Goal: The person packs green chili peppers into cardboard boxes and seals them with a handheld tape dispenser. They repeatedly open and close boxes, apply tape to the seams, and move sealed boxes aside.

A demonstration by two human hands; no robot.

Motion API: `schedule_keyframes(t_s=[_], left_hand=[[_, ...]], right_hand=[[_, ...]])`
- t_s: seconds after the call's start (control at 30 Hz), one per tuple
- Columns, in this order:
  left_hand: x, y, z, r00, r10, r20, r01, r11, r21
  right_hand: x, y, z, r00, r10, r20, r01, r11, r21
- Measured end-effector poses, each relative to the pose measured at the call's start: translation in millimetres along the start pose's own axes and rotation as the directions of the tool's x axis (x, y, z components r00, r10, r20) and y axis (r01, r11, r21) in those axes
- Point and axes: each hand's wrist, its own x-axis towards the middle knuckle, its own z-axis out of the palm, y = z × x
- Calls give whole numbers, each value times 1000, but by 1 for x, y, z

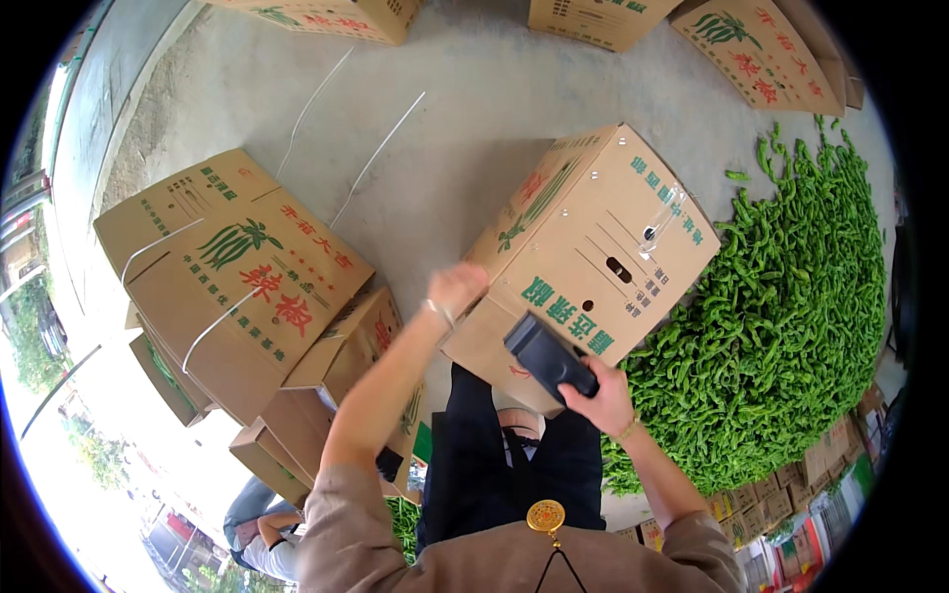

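Note:
A cardboard box [593,227] with green and red print lies tilted in front of me, over my dark-trousered legs. My left hand [457,290] is at its left edge, blurred, so I cannot make out how the fingers sit. My right hand [598,400] grips a black hand tool [549,361], apparently a stapler, against the box's lower part. A broad heap of green chili peppers [761,326] spreads just right of the box.
More printed boxes [247,296], some with white straps, stand stacked at my left; others [751,59] line the far side of the concrete floor [395,158]. Loose white straps lie there. Another person [262,539] is at lower left, and small cartons [771,504] sit behind the pepper heap.

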Motion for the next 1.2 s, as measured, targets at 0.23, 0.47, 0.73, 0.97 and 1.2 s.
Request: schedule_keyframes(t_s=[0.23,0.47,0.73,0.97,1.2], left_hand=[[188,-100,-53,935,53,-351,13,983,183],[172,-140,22,998,33,-55,1,853,522],[56,-52,31,895,94,436,-248,918,311],[76,-46,41,920,-87,381,9,979,203],[86,-80,15,987,-80,143,45,971,233]], right_hand=[[78,22,54,999,26,-39,-25,999,39],[54,42,40,996,-23,-90,20,999,-39],[-221,217,-123,917,364,-164,-377,924,-58],[-208,342,-24,855,419,-306,-474,871,-130],[-230,313,-78,899,383,-211,-418,895,-157]])
